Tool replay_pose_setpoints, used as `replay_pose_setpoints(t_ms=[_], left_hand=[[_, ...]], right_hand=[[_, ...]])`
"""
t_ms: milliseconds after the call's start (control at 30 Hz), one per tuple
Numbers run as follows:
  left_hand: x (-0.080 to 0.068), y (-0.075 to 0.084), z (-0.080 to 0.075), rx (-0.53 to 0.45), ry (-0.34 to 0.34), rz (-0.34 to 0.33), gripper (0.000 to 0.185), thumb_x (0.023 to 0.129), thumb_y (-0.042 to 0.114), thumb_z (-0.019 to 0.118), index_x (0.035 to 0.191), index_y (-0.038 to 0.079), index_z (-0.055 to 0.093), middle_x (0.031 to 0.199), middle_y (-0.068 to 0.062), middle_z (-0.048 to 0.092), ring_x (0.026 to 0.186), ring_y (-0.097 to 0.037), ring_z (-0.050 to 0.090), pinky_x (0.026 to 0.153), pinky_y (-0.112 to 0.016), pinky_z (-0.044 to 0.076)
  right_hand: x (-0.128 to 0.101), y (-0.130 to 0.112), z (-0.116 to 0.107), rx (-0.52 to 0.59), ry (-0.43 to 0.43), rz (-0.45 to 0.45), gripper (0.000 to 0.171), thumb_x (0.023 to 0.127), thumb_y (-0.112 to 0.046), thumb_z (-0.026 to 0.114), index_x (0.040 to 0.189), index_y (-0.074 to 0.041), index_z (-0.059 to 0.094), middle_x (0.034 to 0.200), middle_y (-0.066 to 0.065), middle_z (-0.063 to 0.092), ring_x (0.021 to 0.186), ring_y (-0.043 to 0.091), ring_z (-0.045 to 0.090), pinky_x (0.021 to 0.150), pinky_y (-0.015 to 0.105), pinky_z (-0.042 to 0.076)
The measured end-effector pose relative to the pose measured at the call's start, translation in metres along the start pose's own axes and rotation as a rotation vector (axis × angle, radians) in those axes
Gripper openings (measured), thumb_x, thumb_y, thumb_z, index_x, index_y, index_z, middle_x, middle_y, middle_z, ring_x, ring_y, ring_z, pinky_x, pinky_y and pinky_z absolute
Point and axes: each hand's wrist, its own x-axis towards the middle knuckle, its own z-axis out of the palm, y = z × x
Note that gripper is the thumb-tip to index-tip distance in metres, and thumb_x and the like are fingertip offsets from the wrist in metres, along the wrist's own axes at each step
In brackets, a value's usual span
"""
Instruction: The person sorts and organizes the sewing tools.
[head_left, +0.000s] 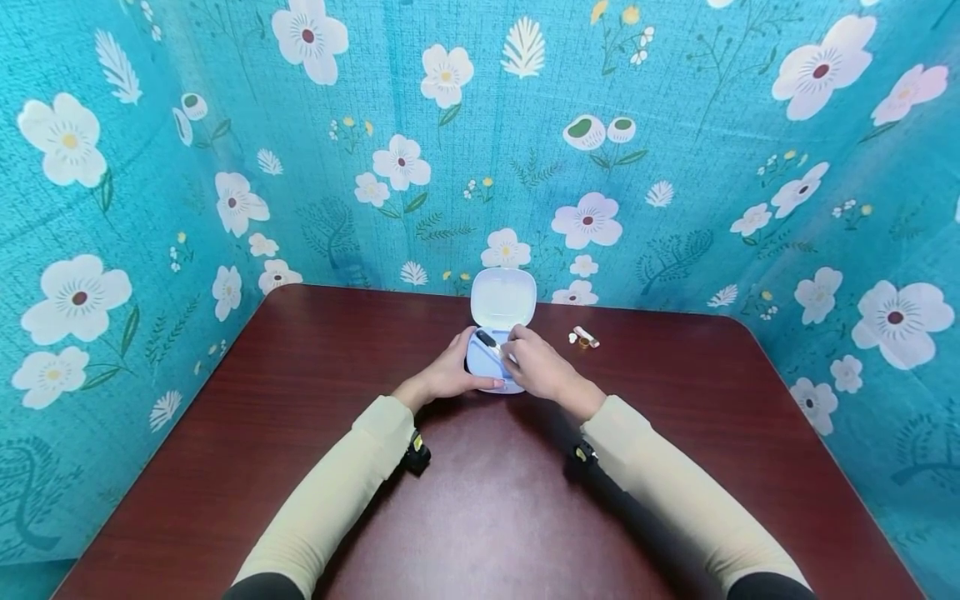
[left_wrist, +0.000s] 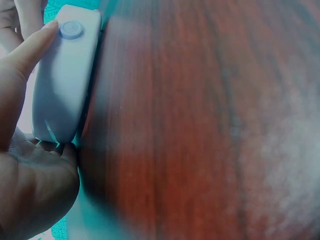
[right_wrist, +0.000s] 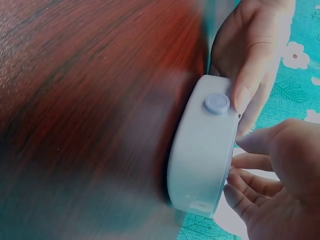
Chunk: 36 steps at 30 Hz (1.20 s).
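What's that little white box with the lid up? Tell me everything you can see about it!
The little box is pale bluish-white, with rounded corners, and looks like smooth plastic. Its lid stands open and upright at the back. It sits on the dark red-brown table, near the far edge. A small round button sits on its front wall. The left hand grips its side, a fingertip beside the button. The right hand reaches into it, where a small dark-tipped thing lies.

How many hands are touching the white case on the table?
2. The left hand holds the white case at its left side; the right hand reaches into its open base from the right.
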Motion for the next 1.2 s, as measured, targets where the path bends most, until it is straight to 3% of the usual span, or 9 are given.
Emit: replay_pose_setpoints(t_ms=[233, 367, 767, 1200], left_hand=[[-0.001, 0.002, -0.001, 0.028, -0.004, 0.011, 0.105, 0.078, 0.037, 0.091, 0.157, 0.013, 0.025, 0.144, -0.011, 0.04, 0.127, -0.024, 0.044, 0.109, -0.043, 0.037], [-0.002, 0.002, -0.001, 0.038, 0.001, 0.013, 0.107, 0.078, 0.037, 0.091, 0.157, 0.012, 0.024, 0.146, -0.012, 0.039, 0.129, -0.025, 0.043, 0.111, -0.045, 0.036], [0.001, -0.001, -0.001, 0.048, 0.013, -0.003, 0.11, 0.075, 0.039, 0.092, 0.158, 0.014, 0.025, 0.145, -0.01, 0.04, 0.132, -0.024, 0.041, 0.113, -0.043, 0.034], [0.0, 0.001, -0.002, 0.012, 0.008, -0.008, 0.109, 0.075, 0.036, 0.093, 0.157, 0.015, 0.026, 0.145, -0.011, 0.039, 0.131, -0.024, 0.041, 0.113, -0.044, 0.035]], right_hand=[[-0.005, 0.007, -0.006, 0.124, 0.007, 0.036, 0.024, 0.096, -0.008, 0.068, 0.115, 0.006, 0.072, 0.108, 0.018, 0.064, 0.093, 0.026, 0.062, 0.084, 0.04, 0.055], [-0.012, 0.017, -0.011, 0.156, 0.048, 0.045, 0.026, 0.094, -0.007, 0.069, 0.117, 0.006, 0.071, 0.112, 0.018, 0.065, 0.095, 0.027, 0.063, 0.086, 0.043, 0.055], [-0.03, 0.057, -0.035, 0.155, 0.104, 0.124, 0.027, 0.091, -0.005, 0.073, 0.116, 0.005, 0.071, 0.106, 0.018, 0.065, 0.095, 0.03, 0.064, 0.086, 0.046, 0.055], [-0.044, 0.107, -0.029, 0.124, 0.104, 0.289, 0.028, 0.092, -0.01, 0.073, 0.114, 0.008, 0.07, 0.108, 0.024, 0.064, 0.099, 0.037, 0.063, 0.086, 0.051, 0.052]])
